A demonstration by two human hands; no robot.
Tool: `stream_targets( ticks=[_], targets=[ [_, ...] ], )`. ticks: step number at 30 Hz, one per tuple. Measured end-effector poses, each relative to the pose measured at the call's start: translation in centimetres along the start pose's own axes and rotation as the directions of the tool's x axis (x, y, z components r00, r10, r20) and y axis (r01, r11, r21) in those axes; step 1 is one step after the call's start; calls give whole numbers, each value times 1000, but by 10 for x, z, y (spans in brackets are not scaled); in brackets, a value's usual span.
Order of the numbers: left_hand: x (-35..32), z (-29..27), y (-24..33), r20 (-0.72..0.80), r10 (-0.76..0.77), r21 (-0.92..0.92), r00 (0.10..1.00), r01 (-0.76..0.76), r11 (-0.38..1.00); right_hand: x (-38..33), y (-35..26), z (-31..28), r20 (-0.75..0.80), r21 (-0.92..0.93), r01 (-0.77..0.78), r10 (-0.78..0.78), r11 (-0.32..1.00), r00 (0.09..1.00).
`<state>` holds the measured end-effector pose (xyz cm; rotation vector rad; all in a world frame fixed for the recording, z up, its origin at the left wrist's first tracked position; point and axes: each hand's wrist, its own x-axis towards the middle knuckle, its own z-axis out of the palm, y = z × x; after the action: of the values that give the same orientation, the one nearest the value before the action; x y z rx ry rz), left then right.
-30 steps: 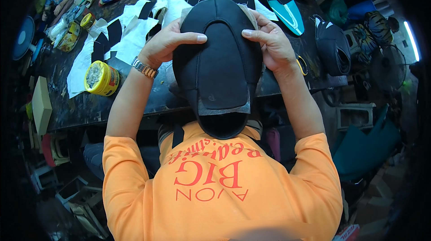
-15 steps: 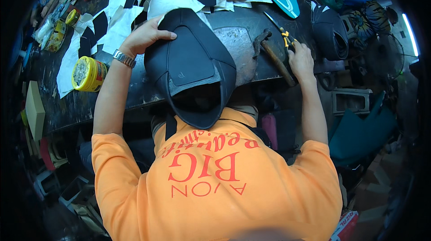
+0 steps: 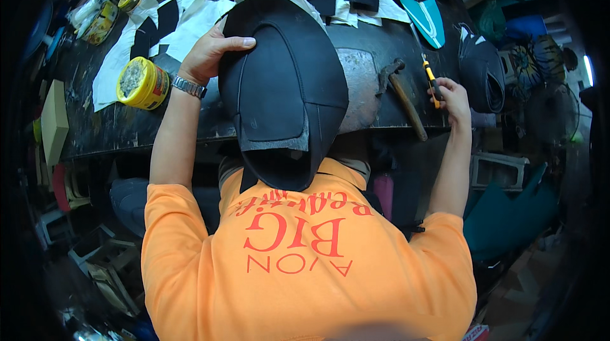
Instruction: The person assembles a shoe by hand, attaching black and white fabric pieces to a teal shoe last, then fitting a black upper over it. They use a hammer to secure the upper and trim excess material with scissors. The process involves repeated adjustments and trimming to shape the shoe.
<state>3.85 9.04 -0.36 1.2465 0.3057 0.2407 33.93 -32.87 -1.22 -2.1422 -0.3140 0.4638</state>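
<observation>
Dark, scuffed bench point(image 3: 127, 128) in a cluttered workshop: yellow tin point(image 3: 141, 82) near the left edge, left hand point(image 3: 213, 54) gripping the black cap point(image 3: 283, 87) mid-bench at the front edge, hammer point(image 3: 401, 90) beside it, right hand point(image 3: 451, 96) closed around a yellow tool point(image 3: 431, 78).

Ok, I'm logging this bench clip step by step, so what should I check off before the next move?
1. Left hand holds the black leather piece: ok, thumb on top at its upper left edge, the other fingers hidden behind it.
2. Right hand has the yellow-handled tool: ok, fingers closed on its lower end.
3. Hammer free: ok, it lies on the bench between the leather piece and the right hand, untouched.
4. Yellow tin within reach: ok, open, just left of the left wrist, not touching it.
5. Kind of tip on the tool: cannot tell, too small.
</observation>
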Motion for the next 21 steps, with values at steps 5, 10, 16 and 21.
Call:
stream_targets(
  ticks=[5, 10, 16, 21],
  targets=[
    [-6, 8, 4, 7, 69, 30, 998, -69, 997, -67, -28, 48, 429, 702, -211, -168, 680, 888],
    [0, 16, 6, 51, 56, 68, 997, -59, 996, -108, -50, 89, 631, 536, -222, -212, 815, 746],
    [3, 19, 12, 103, 73, 80, 992, -82, 993, -108, -70, 92, 608, 393, 4, -264, 919, 749],
    [4, 17, 16, 135, 95, 103, 986, -109, 989, -103, -75, 89, 631, 326, -20, -202, 945, 749]
  ],
)
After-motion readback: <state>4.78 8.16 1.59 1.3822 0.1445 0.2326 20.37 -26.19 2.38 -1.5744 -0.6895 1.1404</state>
